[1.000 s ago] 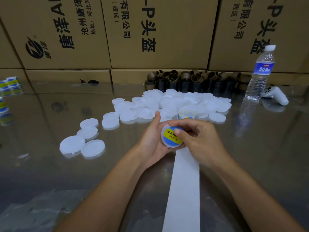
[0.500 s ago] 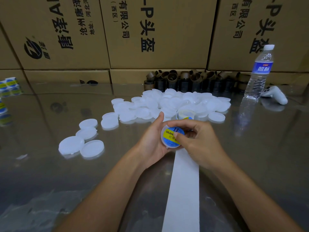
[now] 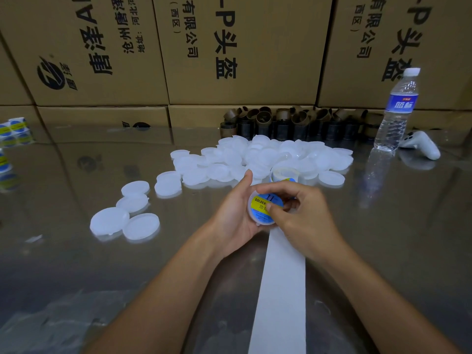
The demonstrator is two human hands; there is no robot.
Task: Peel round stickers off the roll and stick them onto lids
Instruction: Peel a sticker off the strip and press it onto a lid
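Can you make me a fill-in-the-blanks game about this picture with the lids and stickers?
The left hand holds a lid with a blue and ____ sticker on it.
The water bottle has a ____ cap.
The bare lids lie piled on the shiny ____.
Missing words: yellow; white; table.

The right hand (image 3: 301, 215) hides half the sticker (image 3: 260, 204) on the lid (image 3: 251, 214) and most of the roll (image 3: 284, 173) beyond. The backing strip (image 3: 281, 290) runs off the near edge; stickered pieces (image 3: 14, 130) are cut off far left.
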